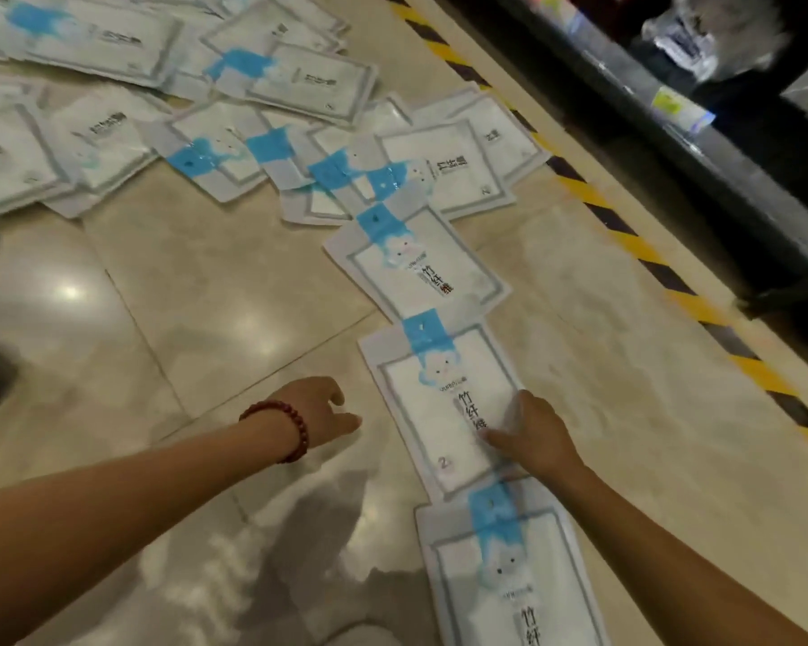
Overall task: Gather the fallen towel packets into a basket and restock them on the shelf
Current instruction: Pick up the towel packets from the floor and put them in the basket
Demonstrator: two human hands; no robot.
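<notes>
Well left of the hazard tape (626, 235), a heap of towel packets (127, 53) sprawls over the tiled floor (206, 296). Nearer me, the left hand (316, 407), wearing a red bead bracelet (283, 428), hovers with fingers loosely curled, holding nothing. Just beside it lies one towel packet (439, 412), in a line of packets running alongside the tape. The right hand (532, 435) pinches its right edge, thumb on its face. Beyond the tape stands the dark shelf (672, 132).

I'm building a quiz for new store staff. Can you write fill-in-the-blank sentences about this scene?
The right hand touches a towel packet lying on the ____.
The left hand has a ____ bead bracelet at its wrist.
The striped tape beside the shelf is black and ____.
Missing words: floor, red, yellow.
</notes>
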